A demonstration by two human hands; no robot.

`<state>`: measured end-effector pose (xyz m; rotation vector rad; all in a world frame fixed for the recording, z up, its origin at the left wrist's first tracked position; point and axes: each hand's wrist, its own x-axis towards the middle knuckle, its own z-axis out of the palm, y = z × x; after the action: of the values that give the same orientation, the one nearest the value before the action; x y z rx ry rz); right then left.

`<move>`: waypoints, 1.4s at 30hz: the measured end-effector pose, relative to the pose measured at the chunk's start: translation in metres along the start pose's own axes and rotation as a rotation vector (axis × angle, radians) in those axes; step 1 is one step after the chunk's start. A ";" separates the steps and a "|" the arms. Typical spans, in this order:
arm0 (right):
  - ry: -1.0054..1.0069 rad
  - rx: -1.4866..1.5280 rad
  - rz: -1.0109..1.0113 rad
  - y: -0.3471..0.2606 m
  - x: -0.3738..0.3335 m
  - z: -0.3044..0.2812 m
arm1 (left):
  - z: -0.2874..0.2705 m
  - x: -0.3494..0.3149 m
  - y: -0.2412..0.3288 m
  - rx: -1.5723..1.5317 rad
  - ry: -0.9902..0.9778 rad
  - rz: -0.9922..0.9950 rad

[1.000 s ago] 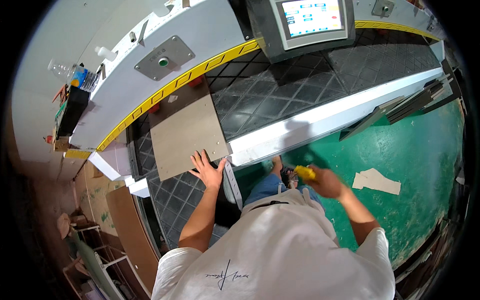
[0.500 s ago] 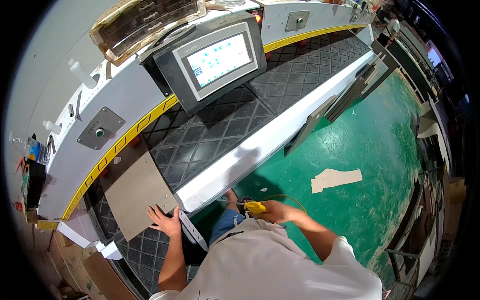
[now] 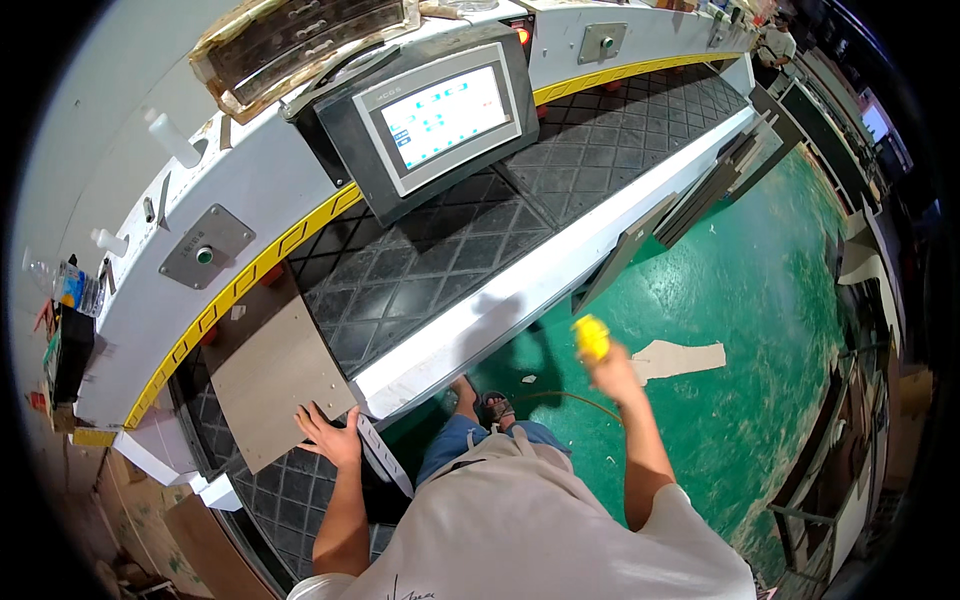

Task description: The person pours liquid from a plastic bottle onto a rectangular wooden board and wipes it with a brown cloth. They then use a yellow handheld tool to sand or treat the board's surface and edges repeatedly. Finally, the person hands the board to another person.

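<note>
A flat grey-brown board (image 3: pixel 275 380) with small holes near one edge lies on the black tiled bed (image 3: pixel 400 285) of a white machine. My left hand (image 3: pixel 328 437) rests at the board's near corner, fingers spread and the thumb beside the white rail's end. Out over the green floor, my right hand (image 3: pixel 612 375) is closed around a yellow air blow gun (image 3: pixel 592 338), slightly smeared by motion. Its nozzle cannot be made out now. A thin hose (image 3: pixel 570 396) curves across the floor below my right hand.
A touch screen (image 3: pixel 445 118) juts over the bed. Several dark panels (image 3: pixel 690 205) lean against the machine's outer side. A pale cardboard piece (image 3: pixel 685 360) lies on the floor. At right stands a metal rack (image 3: pixel 815 510); another person (image 3: pixel 775 45) is far off.
My right hand has swung forward and up from near my waist with the air blow gun, out over the floor. My left hand stays on the board's corner.
</note>
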<state>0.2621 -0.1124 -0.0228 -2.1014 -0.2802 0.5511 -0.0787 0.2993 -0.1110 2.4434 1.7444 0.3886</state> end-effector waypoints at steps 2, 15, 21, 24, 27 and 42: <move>0.385 0.075 0.044 0.015 0.014 -0.037 | 0.001 0.000 0.000 0.001 0.006 0.007; -0.834 -0.023 0.106 -0.035 -0.053 0.037 | -0.008 0.001 0.002 0.019 -0.042 -0.016; -0.932 -0.197 0.082 -0.042 -0.053 0.049 | -0.008 0.000 0.002 -0.029 -0.026 -0.037; -0.850 -0.198 0.156 -0.060 -0.050 0.047 | -0.008 -0.001 0.000 -0.032 -0.012 -0.033; -0.968 -0.246 0.082 -0.056 -0.047 0.046 | -0.006 0.000 -0.001 -0.044 0.001 -0.023; -0.767 -0.033 0.035 -0.036 -0.048 0.058 | -0.016 0.002 0.005 -0.056 -0.053 -0.043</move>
<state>0.1922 -0.0696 -0.0077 -1.8427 -0.6843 1.3697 -0.0784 0.2985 -0.0944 2.3518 1.7374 0.3606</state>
